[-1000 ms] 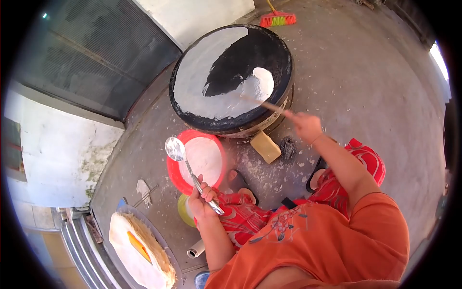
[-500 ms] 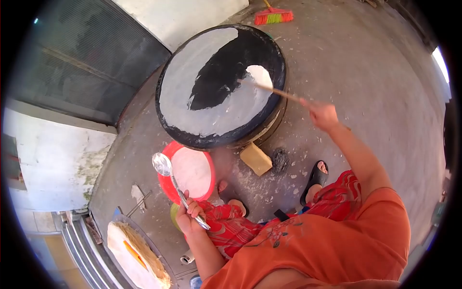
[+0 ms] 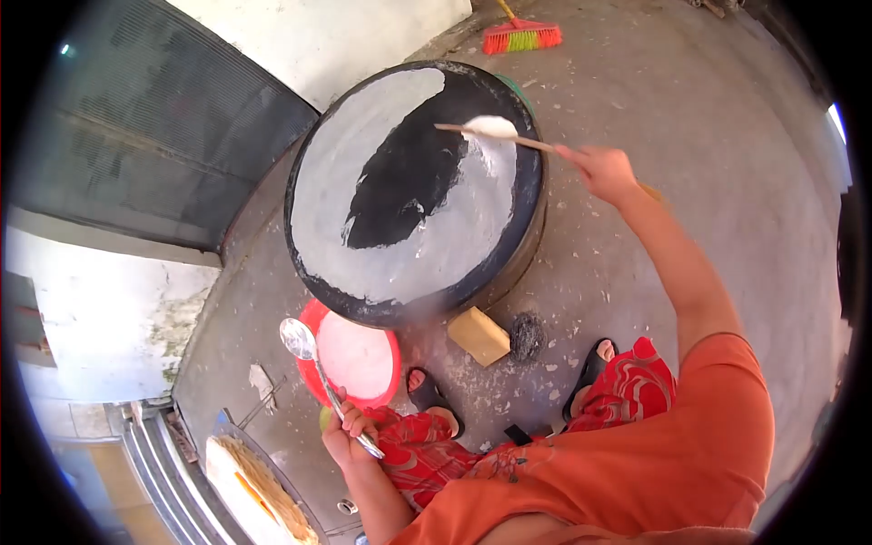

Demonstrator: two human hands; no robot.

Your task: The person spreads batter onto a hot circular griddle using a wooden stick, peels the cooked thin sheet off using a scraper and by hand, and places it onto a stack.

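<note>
My right hand (image 3: 601,173) is closed round the handle of a wooden spreading stick (image 3: 536,143), its far end over a large round black griddle (image 3: 400,163). A mound of white batter (image 3: 491,126) lies against the stick near the griddle's right rim. Thin pale batter (image 3: 400,268) coats the griddle in a broad curved band, around a bare black patch in the middle. My left hand (image 3: 350,431) grips a long metal ladle (image 3: 320,368), bowl end up. Just beyond the ladle sits a red basin (image 3: 393,363) filled with white batter.
On the floor by the griddle are a yellowish block (image 3: 479,336) and a dark scrubbing pad (image 3: 527,337). Stacked flat pancakes (image 3: 245,495) lie at lower left. A broom (image 3: 522,37) rests at the top. My sandalled feet stand below the griddle.
My right hand has moved up, away from me, pushing the batter mound along the griddle's right side. The stick now lies more level. My left hand still holds the ladle.
</note>
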